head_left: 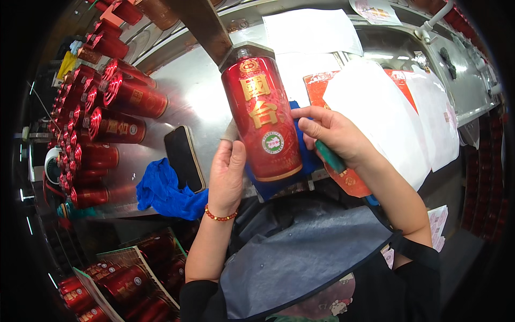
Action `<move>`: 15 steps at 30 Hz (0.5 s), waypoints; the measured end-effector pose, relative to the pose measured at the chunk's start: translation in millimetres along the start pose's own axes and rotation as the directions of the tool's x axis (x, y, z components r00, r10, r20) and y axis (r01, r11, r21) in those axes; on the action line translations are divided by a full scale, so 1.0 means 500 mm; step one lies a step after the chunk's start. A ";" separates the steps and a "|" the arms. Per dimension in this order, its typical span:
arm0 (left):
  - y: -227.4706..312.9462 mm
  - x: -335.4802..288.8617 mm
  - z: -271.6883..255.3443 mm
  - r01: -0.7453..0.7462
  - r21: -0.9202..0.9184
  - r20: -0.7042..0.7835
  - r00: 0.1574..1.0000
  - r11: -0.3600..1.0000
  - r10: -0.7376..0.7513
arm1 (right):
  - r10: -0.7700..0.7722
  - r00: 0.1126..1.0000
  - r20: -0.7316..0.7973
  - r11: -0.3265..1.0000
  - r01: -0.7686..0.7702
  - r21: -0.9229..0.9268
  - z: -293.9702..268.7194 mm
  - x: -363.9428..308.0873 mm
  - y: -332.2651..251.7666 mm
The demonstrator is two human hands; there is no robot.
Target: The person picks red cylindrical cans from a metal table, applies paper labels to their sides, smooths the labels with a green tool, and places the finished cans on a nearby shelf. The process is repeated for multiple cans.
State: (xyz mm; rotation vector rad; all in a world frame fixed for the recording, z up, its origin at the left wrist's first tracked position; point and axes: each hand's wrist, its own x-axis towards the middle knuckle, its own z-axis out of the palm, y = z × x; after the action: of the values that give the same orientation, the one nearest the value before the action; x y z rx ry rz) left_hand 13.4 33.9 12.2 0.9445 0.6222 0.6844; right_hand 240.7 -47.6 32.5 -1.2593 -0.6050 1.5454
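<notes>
A red bottle [261, 118] with gold lettering and a round green-and-white label lies in front of me, its neck pointing away. Blue cloth [307, 155] shows beneath it. My left hand [227, 169] grips the bottle's left side, with a beige cover [230, 131] on one finger; its other fingertips are partly hidden. On the other side, my right hand [343, 134] is closed around a green handle [330, 156], whose working end I cannot make out. The extended forefinger of that hand reaches the bottle's right side.
Several red bottles or canisters [134, 96] crowd the bench's left. A phone [185, 158] lies beside a crumpled blue cloth [170, 188]. White sheets [375, 107] overlap red printed card [316, 88] at right. A metal post [201, 27] rises beyond the bottle's neck.
</notes>
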 end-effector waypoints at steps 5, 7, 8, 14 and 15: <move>0.002 0.005 0.009 -0.012 0.048 -0.010 1.000 0.999 0.013 | -0.041 0.999 0.033 0.986 0.046 -0.158 -0.002 0.002 -0.004; 0.005 0.004 0.010 -0.015 0.071 -0.010 1.000 0.997 0.015 | -0.038 0.998 0.043 0.991 0.043 -0.125 -0.005 0.005 -0.016; 0.009 0.005 0.011 -0.017 0.062 -0.005 1.000 0.998 0.017 | -0.039 0.999 0.034 0.995 0.043 -0.096 -0.004 0.005 -0.026; 0.036 0.027 0.026 -0.025 0.083 -0.034 0.999 0.996 0.028 | -0.105 0.994 0.011 0.988 0.106 -0.116 0.013 0.040 -0.039; 0.038 0.028 0.032 -0.041 0.112 -0.046 0.998 0.993 0.046 | -0.116 0.993 0.005 0.984 0.116 -0.134 0.018 0.043 -0.040</move>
State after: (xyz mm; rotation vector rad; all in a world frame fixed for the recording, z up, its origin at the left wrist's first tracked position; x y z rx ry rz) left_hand 29.2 44.2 33.3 1.0497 0.6896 0.7191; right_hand 241.0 -18.9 43.4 -1.3028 -0.7782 1.4252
